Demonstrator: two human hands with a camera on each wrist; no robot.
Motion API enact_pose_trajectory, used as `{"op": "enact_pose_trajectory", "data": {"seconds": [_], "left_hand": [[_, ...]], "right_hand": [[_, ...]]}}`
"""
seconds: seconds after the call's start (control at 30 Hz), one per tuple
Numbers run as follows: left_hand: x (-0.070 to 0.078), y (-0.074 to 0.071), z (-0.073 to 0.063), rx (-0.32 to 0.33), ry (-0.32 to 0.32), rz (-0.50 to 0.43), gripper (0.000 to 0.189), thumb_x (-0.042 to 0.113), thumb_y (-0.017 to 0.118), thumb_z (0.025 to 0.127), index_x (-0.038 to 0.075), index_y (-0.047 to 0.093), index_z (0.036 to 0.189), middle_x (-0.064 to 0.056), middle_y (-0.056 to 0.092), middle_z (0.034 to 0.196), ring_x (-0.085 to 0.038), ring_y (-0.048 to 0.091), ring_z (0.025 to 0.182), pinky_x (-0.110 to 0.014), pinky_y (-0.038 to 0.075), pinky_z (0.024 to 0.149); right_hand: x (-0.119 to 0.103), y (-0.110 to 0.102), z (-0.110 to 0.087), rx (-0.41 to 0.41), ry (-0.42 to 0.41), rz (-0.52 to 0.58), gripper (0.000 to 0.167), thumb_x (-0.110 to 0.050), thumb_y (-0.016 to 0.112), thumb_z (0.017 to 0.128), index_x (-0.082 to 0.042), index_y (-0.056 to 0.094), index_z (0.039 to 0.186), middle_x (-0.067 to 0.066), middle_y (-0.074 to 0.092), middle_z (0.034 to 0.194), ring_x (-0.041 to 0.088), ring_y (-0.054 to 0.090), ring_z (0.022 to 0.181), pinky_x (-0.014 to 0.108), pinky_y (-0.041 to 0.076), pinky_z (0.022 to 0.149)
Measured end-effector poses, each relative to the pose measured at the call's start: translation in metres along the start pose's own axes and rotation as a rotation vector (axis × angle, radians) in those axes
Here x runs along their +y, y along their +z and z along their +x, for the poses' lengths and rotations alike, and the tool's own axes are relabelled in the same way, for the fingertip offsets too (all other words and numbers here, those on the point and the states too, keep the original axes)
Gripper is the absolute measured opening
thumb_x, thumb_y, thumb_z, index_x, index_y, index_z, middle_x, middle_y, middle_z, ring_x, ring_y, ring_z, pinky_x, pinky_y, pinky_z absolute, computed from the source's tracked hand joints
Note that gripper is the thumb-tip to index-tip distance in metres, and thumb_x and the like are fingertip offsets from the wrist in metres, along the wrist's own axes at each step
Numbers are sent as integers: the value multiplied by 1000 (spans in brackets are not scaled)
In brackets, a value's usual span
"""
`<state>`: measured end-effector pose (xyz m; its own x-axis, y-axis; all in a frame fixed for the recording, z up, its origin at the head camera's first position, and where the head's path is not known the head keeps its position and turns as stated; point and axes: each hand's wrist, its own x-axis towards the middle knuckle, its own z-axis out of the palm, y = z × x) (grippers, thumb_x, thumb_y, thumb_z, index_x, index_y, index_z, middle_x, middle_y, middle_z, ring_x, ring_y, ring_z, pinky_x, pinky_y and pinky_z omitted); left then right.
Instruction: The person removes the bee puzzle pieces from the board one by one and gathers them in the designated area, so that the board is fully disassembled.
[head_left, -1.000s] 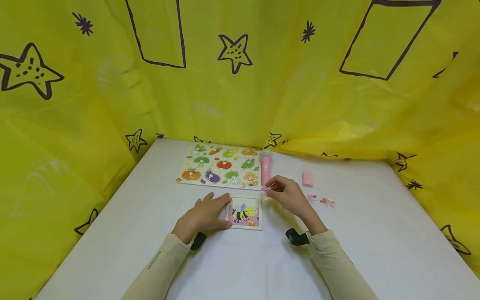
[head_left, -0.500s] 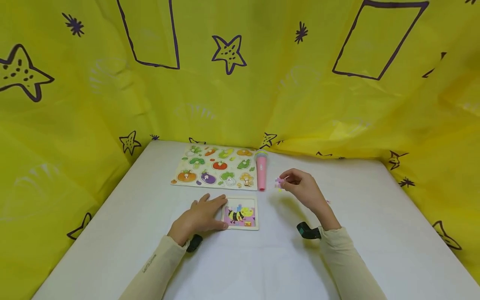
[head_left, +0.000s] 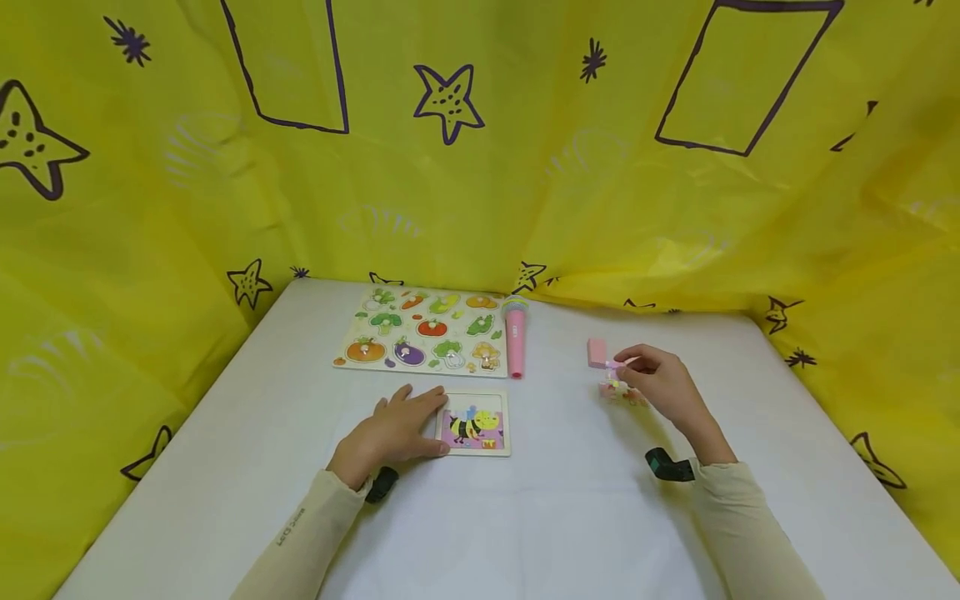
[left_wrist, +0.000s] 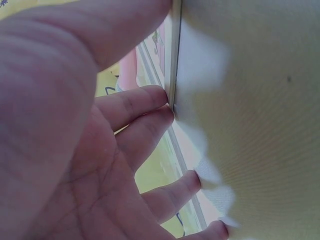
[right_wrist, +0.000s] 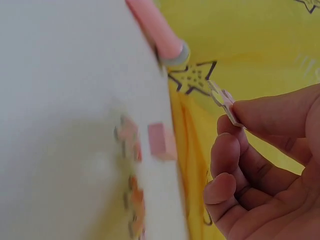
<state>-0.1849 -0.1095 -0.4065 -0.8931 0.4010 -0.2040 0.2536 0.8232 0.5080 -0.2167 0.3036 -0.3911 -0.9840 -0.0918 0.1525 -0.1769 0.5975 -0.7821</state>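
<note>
In the head view my left hand (head_left: pixel 393 429) lies with fingers spread at the left edge of a small framed bee puzzle (head_left: pixel 480 447). Thumb and fingertips touch its frame, as the left wrist view shows from below. The lower part of the picture is filled with pieces, while a pale strip shows along the top. My right hand (head_left: pixel 667 390) is raised at the right and pinches a pink-and-yellow jigsaw piece (right_wrist: pixel 224 102) between thumb and index finger. Below it lie loose pink and red jigsaw pieces (right_wrist: pixel 130 139), and a pink block (head_left: pixel 597 352) stands just behind them.
A vegetable knob-puzzle board (head_left: pixel 420 367) lies at the back of the white table (head_left: pixel 562 517). Along its right side is a pink toy microphone (head_left: pixel 515 342). A yellow patterned curtain (head_left: pixel 525 192) encloses the back and sides.
My right hand has moved rightward, carrying the jigsaw piece from beside the bee puzzle to over the loose pieces. My left hand stays at the frame. The head view has shifted slightly.
</note>
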Motion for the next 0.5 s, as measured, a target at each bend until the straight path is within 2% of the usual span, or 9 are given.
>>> {"op": "enact_pose_trajectory", "data": {"seconds": [0.2, 0.5], "left_hand": [[0, -1, 0, -5, 0, 6, 77, 30, 84, 95, 8, 50, 161, -9, 40, 170, -50, 19, 158, -72, 11, 124], [0, -1, 0, -9, 8, 7, 77, 31, 84, 95, 8, 50, 161, -8, 39, 171, -51, 19, 158, -73, 11, 123]], "right_hand": [[19, -16, -7, 8, 33, -76, 27, -9, 69, 105, 6, 69, 127, 15, 74, 98, 30, 65, 85, 28, 51, 65], [43, -38, -14, -3, 138, -159, 31, -14, 69, 106, 12, 68, 123, 13, 71, 93, 26, 62, 82, 28, 50, 63]]}}
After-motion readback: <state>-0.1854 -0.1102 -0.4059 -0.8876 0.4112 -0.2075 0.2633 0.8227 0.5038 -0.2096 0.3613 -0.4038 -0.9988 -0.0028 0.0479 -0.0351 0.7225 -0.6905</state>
